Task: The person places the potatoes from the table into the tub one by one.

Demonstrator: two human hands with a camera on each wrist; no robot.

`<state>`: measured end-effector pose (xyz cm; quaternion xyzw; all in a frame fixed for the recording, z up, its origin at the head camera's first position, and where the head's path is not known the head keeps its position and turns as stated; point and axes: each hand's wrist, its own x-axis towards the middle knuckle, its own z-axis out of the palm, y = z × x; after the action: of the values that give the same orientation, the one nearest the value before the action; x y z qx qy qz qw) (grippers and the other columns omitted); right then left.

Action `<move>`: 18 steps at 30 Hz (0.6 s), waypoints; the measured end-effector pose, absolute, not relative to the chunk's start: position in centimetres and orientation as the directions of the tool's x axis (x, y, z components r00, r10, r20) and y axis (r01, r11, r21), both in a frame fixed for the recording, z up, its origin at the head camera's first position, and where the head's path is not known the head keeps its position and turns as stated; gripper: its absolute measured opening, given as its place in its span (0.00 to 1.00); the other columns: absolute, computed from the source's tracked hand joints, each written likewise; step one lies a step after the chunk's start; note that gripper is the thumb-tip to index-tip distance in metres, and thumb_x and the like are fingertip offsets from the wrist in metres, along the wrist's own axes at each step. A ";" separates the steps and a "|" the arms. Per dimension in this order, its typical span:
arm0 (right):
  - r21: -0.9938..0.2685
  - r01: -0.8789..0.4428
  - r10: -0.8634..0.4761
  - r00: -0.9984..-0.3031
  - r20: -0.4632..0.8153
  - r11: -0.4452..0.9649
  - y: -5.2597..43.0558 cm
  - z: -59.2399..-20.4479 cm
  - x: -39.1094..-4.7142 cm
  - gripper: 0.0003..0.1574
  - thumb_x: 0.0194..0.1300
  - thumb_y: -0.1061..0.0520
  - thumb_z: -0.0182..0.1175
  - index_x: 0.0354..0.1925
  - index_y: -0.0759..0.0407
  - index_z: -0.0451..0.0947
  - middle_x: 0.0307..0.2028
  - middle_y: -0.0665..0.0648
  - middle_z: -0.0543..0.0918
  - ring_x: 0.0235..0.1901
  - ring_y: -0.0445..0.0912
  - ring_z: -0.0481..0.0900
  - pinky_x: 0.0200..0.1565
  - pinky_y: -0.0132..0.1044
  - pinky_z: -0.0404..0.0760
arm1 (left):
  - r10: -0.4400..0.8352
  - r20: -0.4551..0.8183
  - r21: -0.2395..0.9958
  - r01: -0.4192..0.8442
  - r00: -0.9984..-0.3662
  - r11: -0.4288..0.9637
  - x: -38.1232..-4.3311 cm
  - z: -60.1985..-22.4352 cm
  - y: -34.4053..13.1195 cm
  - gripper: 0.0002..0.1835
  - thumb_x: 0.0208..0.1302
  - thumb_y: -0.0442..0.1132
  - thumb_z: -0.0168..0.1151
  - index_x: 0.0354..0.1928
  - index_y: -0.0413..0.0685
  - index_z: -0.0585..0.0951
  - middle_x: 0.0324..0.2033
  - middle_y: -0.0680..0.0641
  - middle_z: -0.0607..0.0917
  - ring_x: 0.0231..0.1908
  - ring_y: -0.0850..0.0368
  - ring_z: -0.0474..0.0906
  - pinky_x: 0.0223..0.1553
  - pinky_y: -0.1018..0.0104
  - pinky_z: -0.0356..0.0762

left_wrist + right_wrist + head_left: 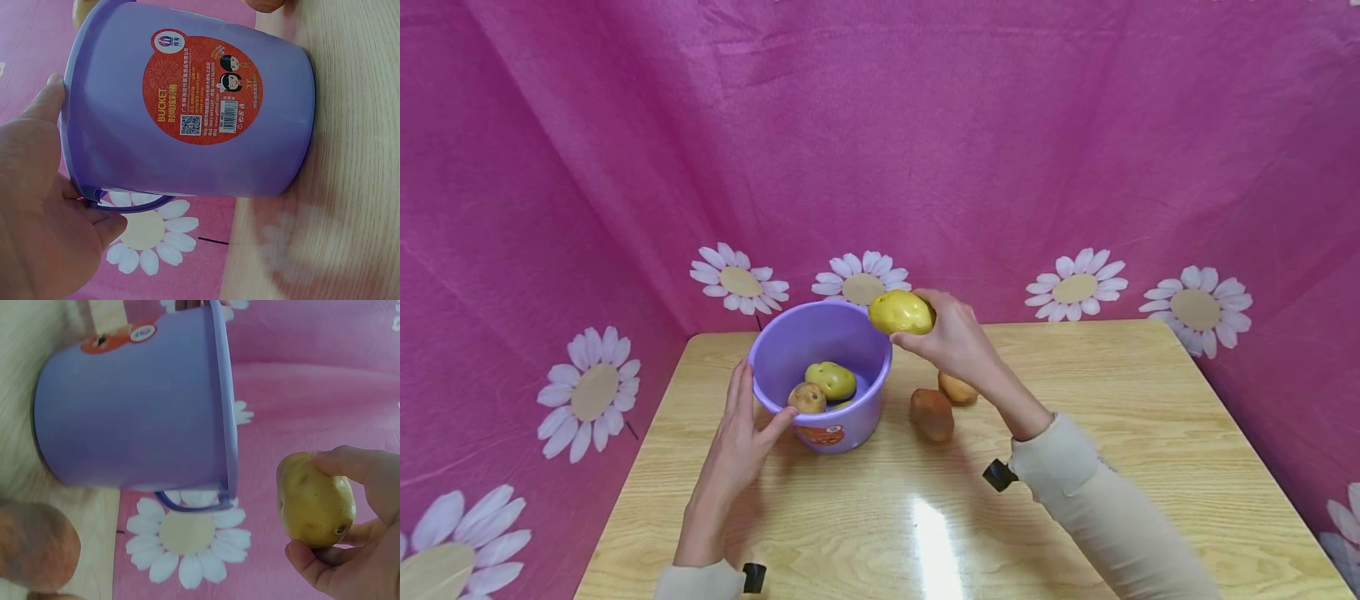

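Observation:
A yellow potato [901, 312] is held between the thumb and fingers of my right hand [951, 337], raised beside the right rim of the purple bucket [868, 417]. The right wrist view shows that potato [315, 500] higher than the rim, apart from it. My left hand [737, 437] grips the bucket's rim at the near left, thumb on the front edge and fingers round the side. Inside lie a greenish-yellow potato [831, 380], a tan potato [807, 398] and part of another yellow one, mostly hidden by the wall.
Right of the bucket, a reddish-brown potato [932, 415] lies on the wooden table [1075, 467]. Just behind it is an orange-tan one [957, 388], partly covered by my right forearm. A pink curtain [925, 150] with white daisies stands along the table's back and sides.

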<state>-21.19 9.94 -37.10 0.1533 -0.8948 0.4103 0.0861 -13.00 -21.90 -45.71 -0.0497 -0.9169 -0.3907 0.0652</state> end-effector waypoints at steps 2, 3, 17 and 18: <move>-0.709 -0.347 -0.213 -0.938 0.275 0.614 9.4 -37.1 -21.1 0.43 0.55 0.51 0.79 0.65 0.65 0.76 0.52 0.62 0.84 0.46 0.54 0.82 0.45 0.47 0.81 | 0.040 0.160 0.709 0.143 -0.986 0.690 -13.0 -45.7 -21.9 0.52 0.73 0.53 0.65 0.84 0.51 0.41 0.82 0.44 0.43 0.77 0.36 0.52 0.71 0.32 0.56; -0.711 -0.348 -0.218 -0.938 0.271 0.611 9.1 -37.2 -21.1 0.43 0.55 0.51 0.79 0.65 0.65 0.76 0.52 0.62 0.84 0.46 0.53 0.82 0.46 0.47 0.81 | 0.040 0.159 0.709 0.142 -0.986 0.690 -13.0 -45.7 -21.9 0.52 0.73 0.53 0.65 0.84 0.51 0.41 0.82 0.44 0.43 0.77 0.35 0.52 0.71 0.33 0.56; -0.709 -0.399 -0.294 -0.915 0.274 0.581 5.1 -37.7 -20.6 0.40 0.56 0.49 0.78 0.62 0.64 0.78 0.47 0.58 0.84 0.41 0.49 0.82 0.41 0.42 0.81 | 0.048 0.155 0.716 0.145 -0.987 0.683 -13.1 -45.7 -22.0 0.53 0.73 0.55 0.64 0.84 0.49 0.41 0.82 0.44 0.43 0.77 0.36 0.50 0.71 0.33 0.55; -0.710 -0.402 -0.302 -0.914 0.272 0.578 4.8 -37.7 -20.6 0.40 0.56 0.49 0.78 0.63 0.64 0.78 0.48 0.58 0.84 0.42 0.49 0.82 0.41 0.41 0.82 | 0.047 0.154 0.714 0.144 -0.987 0.685 -13.1 -45.7 -22.0 0.53 0.73 0.56 0.64 0.84 0.48 0.41 0.82 0.43 0.43 0.77 0.35 0.50 0.71 0.33 0.55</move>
<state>-20.58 4.82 -37.74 0.1986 -0.8863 0.4140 0.0606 -13.07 -21.98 -45.71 -0.0519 -0.9158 -0.3936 0.0616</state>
